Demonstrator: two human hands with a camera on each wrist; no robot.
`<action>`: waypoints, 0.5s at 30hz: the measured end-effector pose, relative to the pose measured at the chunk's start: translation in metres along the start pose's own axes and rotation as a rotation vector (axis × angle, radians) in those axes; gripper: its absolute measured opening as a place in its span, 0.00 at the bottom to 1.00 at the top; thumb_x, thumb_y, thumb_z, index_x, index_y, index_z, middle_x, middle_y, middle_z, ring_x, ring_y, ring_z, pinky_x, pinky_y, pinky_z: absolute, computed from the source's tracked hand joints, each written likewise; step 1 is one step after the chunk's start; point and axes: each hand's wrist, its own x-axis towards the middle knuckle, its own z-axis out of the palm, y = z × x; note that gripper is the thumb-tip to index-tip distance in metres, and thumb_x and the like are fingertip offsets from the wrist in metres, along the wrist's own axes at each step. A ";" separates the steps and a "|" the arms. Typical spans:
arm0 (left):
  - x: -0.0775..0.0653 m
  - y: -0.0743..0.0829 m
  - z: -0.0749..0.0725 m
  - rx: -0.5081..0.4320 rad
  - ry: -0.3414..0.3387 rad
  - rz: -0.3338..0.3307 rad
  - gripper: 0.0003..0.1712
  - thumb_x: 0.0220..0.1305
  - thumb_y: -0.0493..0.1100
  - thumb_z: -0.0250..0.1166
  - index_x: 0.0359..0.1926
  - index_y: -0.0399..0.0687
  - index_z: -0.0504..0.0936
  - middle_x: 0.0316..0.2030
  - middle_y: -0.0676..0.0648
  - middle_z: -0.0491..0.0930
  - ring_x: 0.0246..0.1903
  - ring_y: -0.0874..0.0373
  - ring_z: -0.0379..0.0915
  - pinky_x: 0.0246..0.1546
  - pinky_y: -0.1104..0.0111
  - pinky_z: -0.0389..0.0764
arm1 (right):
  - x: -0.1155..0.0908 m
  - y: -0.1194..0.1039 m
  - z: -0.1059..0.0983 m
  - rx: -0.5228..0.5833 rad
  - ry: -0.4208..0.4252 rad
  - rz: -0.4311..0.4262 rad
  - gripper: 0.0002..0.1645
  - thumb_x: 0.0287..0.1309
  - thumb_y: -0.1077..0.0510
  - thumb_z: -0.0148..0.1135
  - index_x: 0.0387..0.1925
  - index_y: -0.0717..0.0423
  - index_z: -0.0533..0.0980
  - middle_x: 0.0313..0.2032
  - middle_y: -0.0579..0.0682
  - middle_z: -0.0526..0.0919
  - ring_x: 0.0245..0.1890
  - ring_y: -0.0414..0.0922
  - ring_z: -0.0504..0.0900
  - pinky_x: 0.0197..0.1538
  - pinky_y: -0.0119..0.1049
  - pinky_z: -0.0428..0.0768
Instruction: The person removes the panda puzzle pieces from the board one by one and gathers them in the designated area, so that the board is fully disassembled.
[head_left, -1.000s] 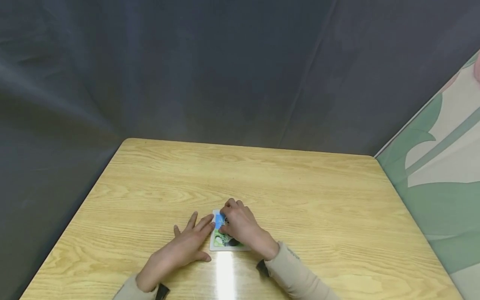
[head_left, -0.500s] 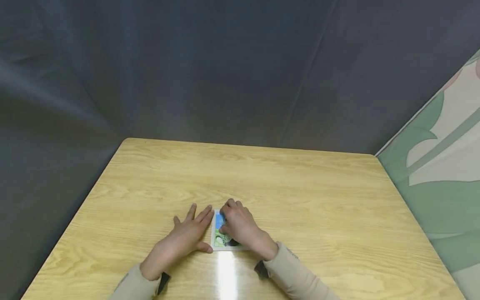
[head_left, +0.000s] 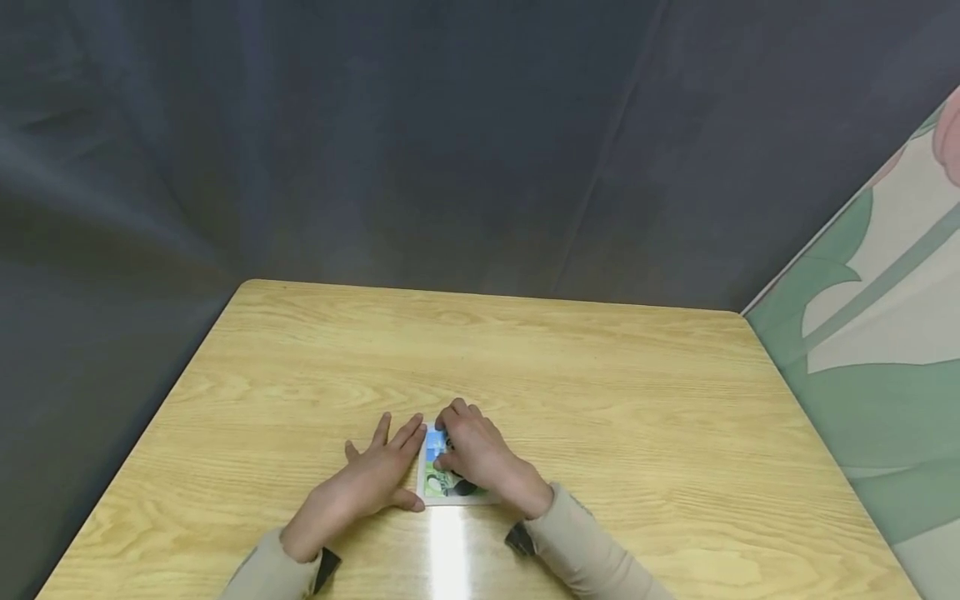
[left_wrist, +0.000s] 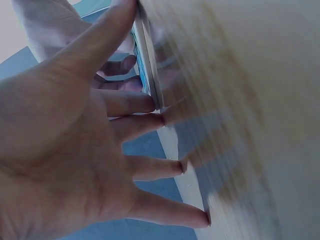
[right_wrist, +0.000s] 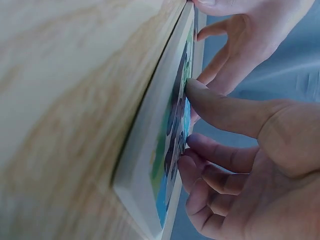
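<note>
A small flat white-edged board (head_left: 452, 502) lies on the table, its face carrying a colourful picture (right_wrist: 170, 145) in blue, green, black and white. My right hand (head_left: 482, 450) is over the picture and covers much of it. In the right wrist view its thumb (right_wrist: 212, 105) and curled fingertips meet the face, set a little apart; I cannot tell whether they pinch a piece of it. My left hand (head_left: 372, 475) rests beside the board with fingers spread. Its thumb and foremost fingers (left_wrist: 132, 102) lie along the board's left edge, the other fingertips on the table.
The wood-grained table (head_left: 570, 375) stretches beyond and to both sides of the hands. A dark curtain (head_left: 450, 150) hangs along its far and left edges. On the right is a cloth (head_left: 885, 333) with a green and pink pattern. A bright reflection lies in front of the board.
My left hand has shifted slightly forward, its thumb coming up against the board's near left corner. My right hand keeps nearly the same place and pose on the picture.
</note>
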 end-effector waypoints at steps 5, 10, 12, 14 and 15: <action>-0.001 0.001 0.000 -0.004 0.000 -0.003 0.58 0.46 0.58 0.72 0.72 0.37 0.57 0.74 0.42 0.49 0.69 0.27 0.38 0.43 0.21 0.54 | 0.000 -0.001 0.001 -0.003 0.017 -0.019 0.24 0.45 0.55 0.77 0.43 0.58 0.77 0.39 0.47 0.74 0.35 0.42 0.70 0.36 0.33 0.73; -0.002 0.001 0.000 -0.005 0.002 -0.002 0.58 0.46 0.58 0.72 0.72 0.37 0.57 0.74 0.42 0.49 0.69 0.27 0.38 0.43 0.21 0.53 | 0.000 -0.002 0.002 0.002 0.018 -0.047 0.21 0.46 0.57 0.76 0.41 0.56 0.77 0.38 0.46 0.75 0.35 0.41 0.70 0.37 0.32 0.73; -0.002 0.002 0.000 -0.010 0.004 0.000 0.58 0.46 0.58 0.73 0.72 0.37 0.57 0.74 0.41 0.49 0.69 0.27 0.38 0.43 0.21 0.53 | 0.000 -0.002 0.003 -0.004 0.018 -0.044 0.24 0.46 0.57 0.76 0.44 0.57 0.76 0.39 0.47 0.76 0.37 0.42 0.71 0.38 0.33 0.74; -0.001 0.002 0.000 -0.014 0.003 0.001 0.58 0.46 0.58 0.73 0.72 0.37 0.57 0.74 0.41 0.49 0.69 0.26 0.38 0.43 0.20 0.52 | 0.000 -0.002 0.003 -0.010 0.021 -0.036 0.27 0.46 0.56 0.76 0.48 0.58 0.76 0.40 0.48 0.76 0.38 0.42 0.72 0.39 0.34 0.74; -0.001 0.001 -0.001 -0.016 0.003 0.001 0.58 0.46 0.58 0.73 0.72 0.37 0.57 0.74 0.41 0.49 0.69 0.26 0.38 0.43 0.20 0.52 | 0.000 -0.002 0.003 -0.013 0.022 -0.036 0.28 0.46 0.56 0.76 0.49 0.58 0.76 0.41 0.49 0.76 0.39 0.43 0.72 0.40 0.34 0.74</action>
